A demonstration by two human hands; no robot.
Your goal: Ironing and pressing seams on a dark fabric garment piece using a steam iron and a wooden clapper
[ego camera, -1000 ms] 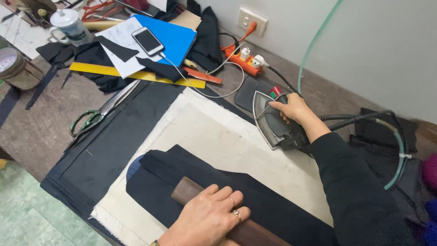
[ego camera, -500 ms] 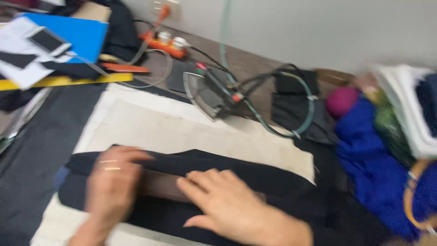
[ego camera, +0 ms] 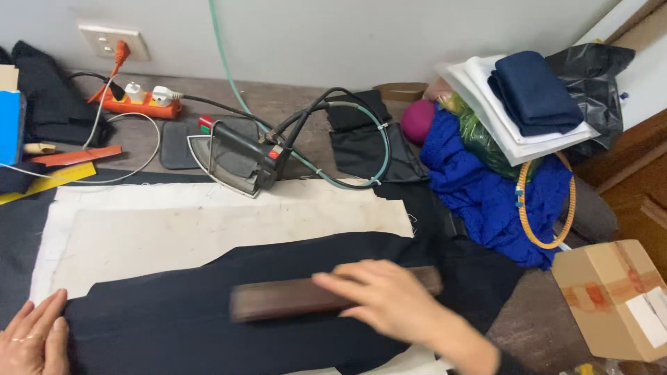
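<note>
A: Eyes on the wooden block [ego camera: 292, 297], a long brown bar lying flat on the dark cloth [ego camera: 208, 312]. Its long axis runs left to right across the table, tipped up a touch at the right end.

B: And the right hand [ego camera: 389, 302] is on it, over its right half, fingers spread and pointing left along the bar, palm pressing down. It's laid flat on top, not wrapped around (the picture is a bit smeared there, so the exact grip is hard to read).

A: The left hand [ego camera: 31, 340]?

B: Down in the bottom left corner, open and flat on the dark cloth, fingers together, a ring showing. It's well apart from the block, so the right hand is the nearer one by far; the free length of the bar stretches from it toward the left hand.

A: Widening out: the dark cloth lies on a pale pressing cloth [ego camera: 208, 222]. Behind that sits the iron [ego camera: 240, 163], resting on its side with its cables looped off to the right.

B: Orange power strip [ego camera: 139, 104] at the back wall, blue knitwear [ego camera: 486, 187] heaped to the right, and a cardboard box [ego camera: 615, 298] at the right edge.
</note>
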